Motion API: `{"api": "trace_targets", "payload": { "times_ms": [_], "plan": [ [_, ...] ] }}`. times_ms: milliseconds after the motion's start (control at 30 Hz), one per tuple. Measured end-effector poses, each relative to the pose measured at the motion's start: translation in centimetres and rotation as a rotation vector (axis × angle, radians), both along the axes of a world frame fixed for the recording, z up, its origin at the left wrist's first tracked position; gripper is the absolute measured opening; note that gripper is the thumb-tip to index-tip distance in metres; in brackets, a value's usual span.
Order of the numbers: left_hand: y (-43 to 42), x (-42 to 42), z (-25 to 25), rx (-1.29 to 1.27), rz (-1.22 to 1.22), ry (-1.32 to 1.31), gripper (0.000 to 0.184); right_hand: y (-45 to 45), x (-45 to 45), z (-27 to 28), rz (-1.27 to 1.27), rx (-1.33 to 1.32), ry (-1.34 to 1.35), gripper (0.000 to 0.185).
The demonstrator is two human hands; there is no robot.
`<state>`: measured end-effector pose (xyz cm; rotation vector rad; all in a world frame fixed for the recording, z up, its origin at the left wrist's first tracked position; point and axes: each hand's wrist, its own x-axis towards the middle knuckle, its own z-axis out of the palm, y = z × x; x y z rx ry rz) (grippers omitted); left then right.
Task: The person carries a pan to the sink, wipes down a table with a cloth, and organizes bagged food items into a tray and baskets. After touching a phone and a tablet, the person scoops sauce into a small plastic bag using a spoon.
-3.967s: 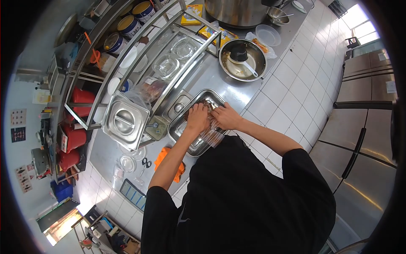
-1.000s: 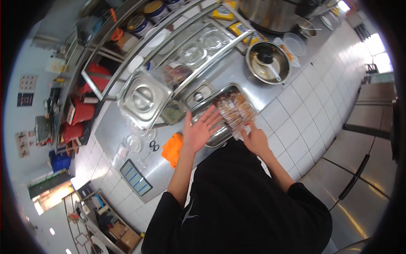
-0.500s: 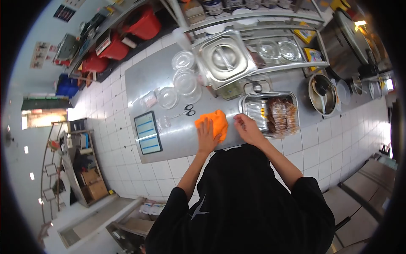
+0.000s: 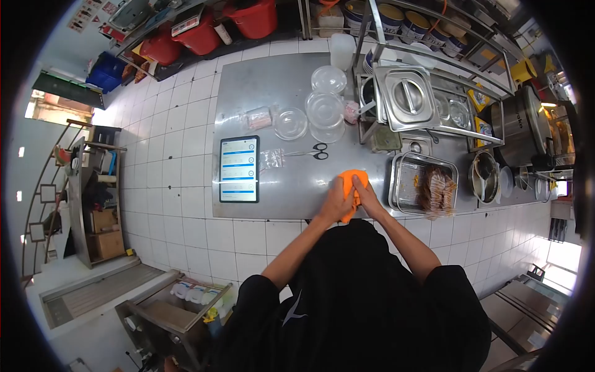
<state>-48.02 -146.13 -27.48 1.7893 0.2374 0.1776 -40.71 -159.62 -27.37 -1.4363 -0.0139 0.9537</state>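
An orange cloth (image 4: 353,181) is bunched between my two hands at the front part of the steel table (image 4: 279,65). My left hand (image 4: 336,201) is closed on its left side, and a fold hangs down below the fingers. On the other side my right hand (image 4: 368,197) grips the same cloth. Right of my hands is a metal tray (image 4: 403,186) holding brown food in clear wrap (image 4: 439,189). Black-handled scissors (image 4: 319,151) lie beyond my hands to the left, beside a small clear plastic bag (image 4: 273,159).
A tablet (image 4: 239,168) lies at the table's left. Clear round lids (image 4: 325,110) and a pink-and-white packet (image 4: 257,118) sit farther back. A lidded steel container (image 4: 406,96) stands at the rack (image 4: 375,25). Pans (image 4: 483,177) and a large pot (image 4: 524,124) are at the right.
My left hand was flat on the spread cloth and my right hand was apart from it. Now both hands grip the cloth, gathered up between them. The view has shifted.
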Motion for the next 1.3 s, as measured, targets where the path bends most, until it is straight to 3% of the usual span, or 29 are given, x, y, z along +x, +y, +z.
{"api": "trace_targets", "payload": {
  "times_ms": [100,200,300,400,500,567,667,800,900,1000,1033,1100,1133,1167,1200,1233,1267,1300],
  "plan": [
    [0.1,-1.0,1.3,-0.142,0.005,-0.035,0.028,1.9,-2.2,1.4,-0.209,0.071,-0.159,0.040],
    [0.7,-1.8,0.1,-0.232,-0.055,-0.072,0.031,2.2,-3.0,1.3,-0.304,0.130,-0.116,0.037],
    [0.5,-1.8,-0.5,-0.185,0.043,-0.133,0.030,1.5,-3.0,2.1,-0.261,0.089,-0.151,0.032],
    [1.4,-1.1,1.5,-0.673,0.128,0.239,0.022,1.7,-3.6,2.6,-0.169,0.017,-0.417,0.037],
    [1.3,-0.1,-0.2,-0.611,0.176,0.076,0.014,2.1,-4.4,3.5,-0.104,-0.079,-0.673,0.044],
    [1.1,0.0,-0.8,-0.650,0.202,0.105,0.011,2.1,-4.8,3.2,-0.099,-0.108,-0.769,0.049],
    [1.0,0.7,-1.7,-0.665,0.239,0.155,0.014,2.9,-3.5,6.7,-0.026,-0.271,-0.595,0.044],
    [1.0,1.1,-2.4,-0.573,0.167,0.157,0.026,0.9,-1.0,1.8,-0.089,-0.214,-0.459,0.037],
    [1.2,1.9,0.7,-0.246,0.126,0.152,0.032,0.6,0.5,-0.1,-0.202,-0.053,-0.338,0.032],
    [2.5,1.9,4.7,-0.217,0.028,0.308,0.036,0.1,1.6,0.0,-0.160,-0.021,-0.404,0.029],
    [3.0,1.4,4.3,-0.109,-0.016,0.218,0.035,0.1,2.1,0.8,-0.125,-0.038,-0.521,0.026],
    [4.6,-0.1,2.9,0.097,-0.126,0.037,0.033,-0.2,2.8,3.3,0.016,-0.284,-0.589,0.027],
    [6.2,-1.1,3.2,0.089,-0.193,0.161,0.034,-0.5,2.8,4.0,0.087,-0.415,-0.618,0.028],
    [8.3,-2.2,3.5,0.082,-0.256,0.277,0.036,-1.0,3.0,3.1,-0.003,-0.388,-0.660,0.031],
    [10.4,-3.6,1.1,0.226,-0.235,0.112,0.038,-1.9,3.7,2.7,0.081,-0.533,-0.691,0.034],
    [12.8,-4.7,0.5,0.248,-0.135,0.003,0.040,-2.7,4.4,2.5,0.167,-0.681,-0.718,0.036],
    [15.7,-5.7,1.6,0.224,-0.011,0.101,0.040,-2.9,4.7,2.6,0.252,-0.831,-0.739,0.040],
    [18.5,-7.0,0.0,0.266,0.176,0.101,0.036,-1.9,4.2,4.1,0.375,-1.160,-0.675,0.047]
  ]
}}
